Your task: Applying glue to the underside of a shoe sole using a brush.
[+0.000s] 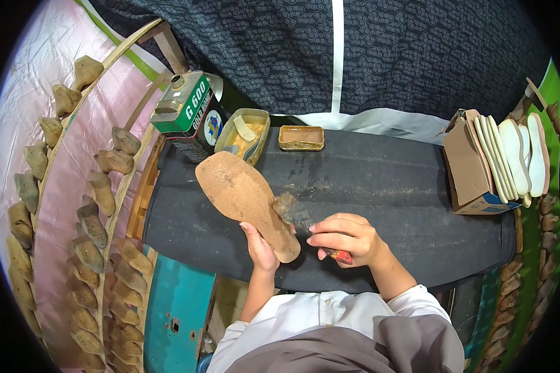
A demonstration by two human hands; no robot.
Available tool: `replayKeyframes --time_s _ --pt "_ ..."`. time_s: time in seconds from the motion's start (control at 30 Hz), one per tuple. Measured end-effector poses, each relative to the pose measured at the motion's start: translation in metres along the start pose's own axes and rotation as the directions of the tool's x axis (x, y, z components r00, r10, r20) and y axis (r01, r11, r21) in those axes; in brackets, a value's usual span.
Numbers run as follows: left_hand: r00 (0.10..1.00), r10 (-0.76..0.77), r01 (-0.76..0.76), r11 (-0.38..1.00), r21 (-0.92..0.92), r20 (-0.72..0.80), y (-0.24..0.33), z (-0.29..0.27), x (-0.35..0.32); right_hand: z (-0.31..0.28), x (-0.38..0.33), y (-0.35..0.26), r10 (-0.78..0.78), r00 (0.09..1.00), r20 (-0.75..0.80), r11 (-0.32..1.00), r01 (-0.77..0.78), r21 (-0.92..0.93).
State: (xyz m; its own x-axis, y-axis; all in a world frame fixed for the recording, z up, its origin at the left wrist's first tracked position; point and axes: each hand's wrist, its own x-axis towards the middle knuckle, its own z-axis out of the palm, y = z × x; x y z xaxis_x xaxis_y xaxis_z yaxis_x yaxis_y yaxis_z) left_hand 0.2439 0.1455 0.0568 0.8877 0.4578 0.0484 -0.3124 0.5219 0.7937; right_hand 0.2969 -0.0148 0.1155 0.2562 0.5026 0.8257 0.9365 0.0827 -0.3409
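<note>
In my left hand (261, 248) is a brown shoe sole (239, 189), tilted above the dark table, its wide end pointing up and left. The thumb lies on its face; the other fingers are hidden behind it. My right hand (348, 238) grips a brush (295, 213) by its red and dark handle. The worn, glue-caked bristles are at the sole's right edge, near its narrow end; whether they touch it I cannot tell. Beyond the sole stand a yellowish tub (262, 127) with a pale scraper-like piece and glue-coloured residue, and a small rectangular dish (301, 138) holding brownish liquid.
A green and black metal can (190, 118) stands at the table's far left corner. At the right, a cardboard box (466, 171) holds several pale soles (516, 158). Racks of wooden shoe lasts (93, 221) line both sides. A dark patterned curtain (404, 56) hangs behind the table (404, 211).
</note>
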Motion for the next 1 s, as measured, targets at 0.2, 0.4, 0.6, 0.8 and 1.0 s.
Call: replayKeyframes --time_s 0.2,0.4,0.6,0.8,1.0 --pt "0.999 0.033 -0.033 0.999 -0.001 -0.023 -0.005 -0.013 0.002 -0.004 0.000 -0.004 0.006 1.000 0.022 0.994 -0.008 0.106" --pt "0.999 0.003 -0.007 0.997 -0.081 -0.052 -0.004 -0.004 0.003 -0.003 0.002 -0.004 -0.022 0.999 0.026 0.998 0.020 0.064" --pt "0.991 0.002 0.024 0.980 -0.197 0.130 -0.006 -0.023 0.004 -0.008 0.003 -0.002 -0.013 1.000 0.008 0.999 0.013 0.039" --pt "0.998 -0.009 0.015 0.996 -0.086 0.067 -0.008 -0.022 0.000 -0.009 0.002 -0.005 -0.020 0.997 0.077 0.995 0.012 0.102" --pt "0.951 0.063 0.046 0.939 -0.341 0.302 -0.012 -0.021 0.008 -0.009 0.005 -0.007 -0.003 0.999 0.045 0.996 0.000 0.085"
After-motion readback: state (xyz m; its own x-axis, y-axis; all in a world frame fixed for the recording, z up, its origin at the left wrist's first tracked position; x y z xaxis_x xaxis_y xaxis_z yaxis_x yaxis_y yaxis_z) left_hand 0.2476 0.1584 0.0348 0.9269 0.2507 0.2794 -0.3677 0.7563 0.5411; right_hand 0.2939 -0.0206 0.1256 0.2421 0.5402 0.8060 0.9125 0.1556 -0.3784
